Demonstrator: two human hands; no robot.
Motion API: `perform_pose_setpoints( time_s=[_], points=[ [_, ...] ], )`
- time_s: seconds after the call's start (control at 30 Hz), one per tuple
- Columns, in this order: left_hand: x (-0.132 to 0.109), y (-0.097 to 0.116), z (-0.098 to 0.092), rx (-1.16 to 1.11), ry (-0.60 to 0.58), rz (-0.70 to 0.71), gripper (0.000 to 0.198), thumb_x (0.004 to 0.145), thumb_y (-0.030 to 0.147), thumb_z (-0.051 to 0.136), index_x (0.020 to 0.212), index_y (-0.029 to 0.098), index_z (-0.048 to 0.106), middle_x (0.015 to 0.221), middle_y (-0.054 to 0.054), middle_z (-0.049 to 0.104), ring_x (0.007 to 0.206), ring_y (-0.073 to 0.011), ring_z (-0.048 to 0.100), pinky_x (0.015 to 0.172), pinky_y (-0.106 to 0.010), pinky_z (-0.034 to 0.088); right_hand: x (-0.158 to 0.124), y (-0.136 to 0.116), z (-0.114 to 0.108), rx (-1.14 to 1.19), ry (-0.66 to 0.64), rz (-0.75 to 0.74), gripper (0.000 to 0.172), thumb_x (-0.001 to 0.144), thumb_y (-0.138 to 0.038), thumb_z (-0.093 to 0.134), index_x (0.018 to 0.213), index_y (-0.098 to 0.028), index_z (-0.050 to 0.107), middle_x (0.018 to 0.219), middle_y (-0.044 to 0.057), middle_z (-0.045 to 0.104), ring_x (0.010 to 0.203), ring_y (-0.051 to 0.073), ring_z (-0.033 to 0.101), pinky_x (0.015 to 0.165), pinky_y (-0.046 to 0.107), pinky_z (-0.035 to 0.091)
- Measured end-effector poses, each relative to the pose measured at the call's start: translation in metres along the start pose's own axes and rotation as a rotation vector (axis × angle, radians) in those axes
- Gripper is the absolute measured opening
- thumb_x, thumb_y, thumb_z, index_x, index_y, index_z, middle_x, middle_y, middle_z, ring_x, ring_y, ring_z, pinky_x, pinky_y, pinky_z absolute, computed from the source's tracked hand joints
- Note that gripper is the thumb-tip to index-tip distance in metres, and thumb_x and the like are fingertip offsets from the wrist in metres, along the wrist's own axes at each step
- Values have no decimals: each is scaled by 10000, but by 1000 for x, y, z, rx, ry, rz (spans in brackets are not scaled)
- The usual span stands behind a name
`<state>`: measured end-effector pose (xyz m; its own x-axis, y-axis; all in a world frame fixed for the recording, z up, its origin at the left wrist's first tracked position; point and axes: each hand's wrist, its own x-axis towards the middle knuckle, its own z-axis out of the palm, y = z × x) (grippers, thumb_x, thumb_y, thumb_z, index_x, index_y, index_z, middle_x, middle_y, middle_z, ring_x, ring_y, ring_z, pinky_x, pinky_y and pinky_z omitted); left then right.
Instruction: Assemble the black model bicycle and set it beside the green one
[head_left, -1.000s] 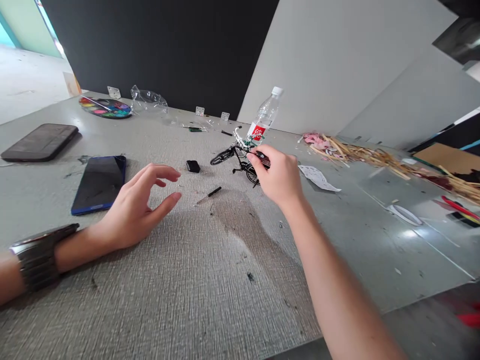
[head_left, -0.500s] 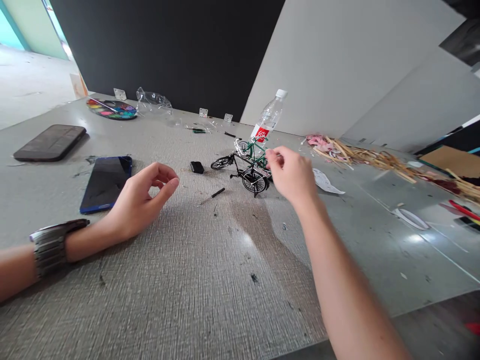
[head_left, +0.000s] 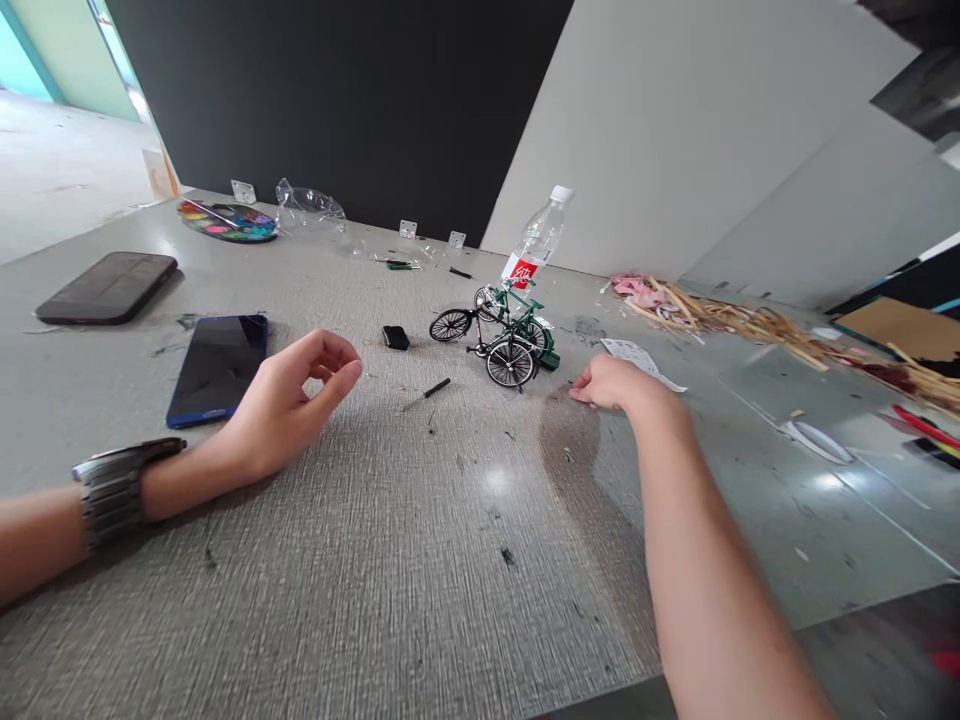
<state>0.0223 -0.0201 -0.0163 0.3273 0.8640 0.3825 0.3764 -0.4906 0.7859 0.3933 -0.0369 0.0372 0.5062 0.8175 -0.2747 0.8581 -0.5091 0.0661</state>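
Observation:
My left hand (head_left: 304,395) rests on its side on the table, fingers loosely curled, thumb apart, with nothing in it. It lies beside a blue-edged smartphone (head_left: 217,368). My right hand (head_left: 611,382) is low over the table, its fingertips pinched together; anything between them is hidden or too small to name. It is just right of two miniature bicycles, a black one (head_left: 511,362) in front and a green one (head_left: 517,300) behind. Both stand upright, close together. A small black screwdriver (head_left: 435,388) and a black block-like piece (head_left: 395,337) lie between my hands.
Behind the bicycles stands a clear bottle (head_left: 541,235). A printed paper sheet (head_left: 637,357) lies beyond my right hand, and wooden strips (head_left: 735,315) are piled farther right. A paint palette (head_left: 229,222), crumpled clear plastic (head_left: 309,205) and a dark flat case (head_left: 109,287) are at left.
My right hand has moved from the rear of the bicycles rightward and down to the tabletop. Both bicycles are now uncovered. The left hand has stayed in place.

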Motion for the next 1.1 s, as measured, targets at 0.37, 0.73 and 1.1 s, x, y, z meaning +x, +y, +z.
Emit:
perform_pose_setpoints(
  time_s=[0.37,0.73,1.1],
  points=[
    [0,2,0,24,-19,24,157,934,349,522,894,199,548,837,-36,633,743,-160,593,580,-266,447,-15,-8,3,225,-96,-261,155,653,-169,703,779,-237,643,664,2,713,598,191,643,560,307,447],
    [0,2,-1,40,-29,39,157,937,342,517,871,203,551,809,-30,629,734,-160,590,588,-272,448,-44,-50,10,404,-85,-588,178,763,-373,694,805,-236,589,751,21,696,665,191,643,580,313,456],
    [0,2,-1,31,-51,50,166,941,345,514,860,205,549,765,-21,611,706,-154,583,551,-251,437,-27,-66,30,160,392,-189,451,936,-532,400,1066,-140,579,891,207,670,881,354,625,663,410,424]
  ],
)
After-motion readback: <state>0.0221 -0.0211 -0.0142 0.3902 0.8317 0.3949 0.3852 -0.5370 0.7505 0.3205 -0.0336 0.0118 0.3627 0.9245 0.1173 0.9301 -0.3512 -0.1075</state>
